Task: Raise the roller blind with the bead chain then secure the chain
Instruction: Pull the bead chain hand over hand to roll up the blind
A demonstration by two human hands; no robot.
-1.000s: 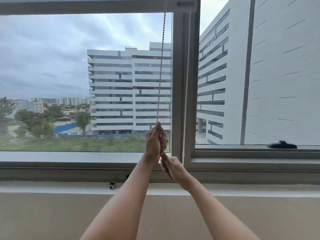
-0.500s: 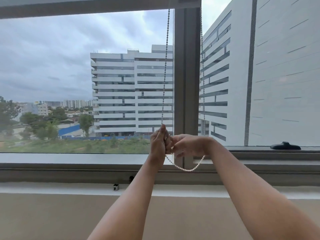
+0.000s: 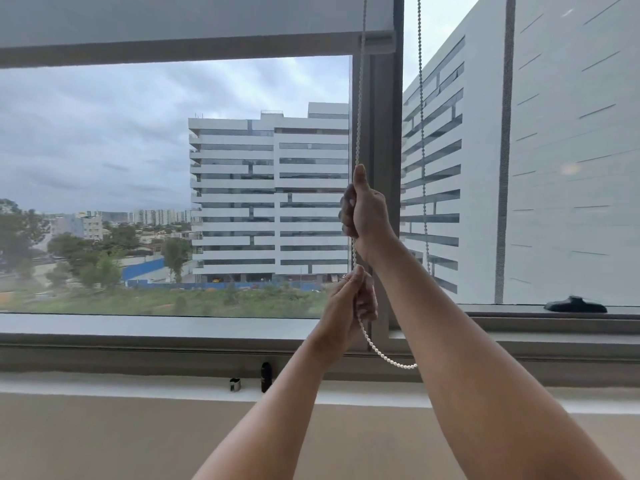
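Filling most of my view was the window (image 3: 173, 188), its grey frame (image 3: 381, 133) running upright down the middle between two panes. Across the top hung the roller blind (image 3: 173, 19), its bottom bar (image 3: 173, 53) sitting high over the left pane and leaving the glass below it uncovered. Below the glass ran the sill (image 3: 138, 386), pale and long, with two small dark fittings (image 3: 266, 375) standing on it near the middle.

I had both arms stretched forward. My right hand (image 3: 365, 211) was the higher one, closed in a fist around the front strand of the bead chain (image 3: 360, 116), thumb pointing up along it, right in front of the upright frame. My left hand (image 3: 349, 299) was lower, just beneath the right wrist, fingers curled shut on the same strand.

From my left hand the chain dropped in a slack white loop (image 3: 388, 358) that swung rightward behind my right forearm. The back strand (image 3: 421, 133) hung straight down in front of the right pane, well clear of both hands. On the right pane's lower rail sat a black window handle (image 3: 575, 304).
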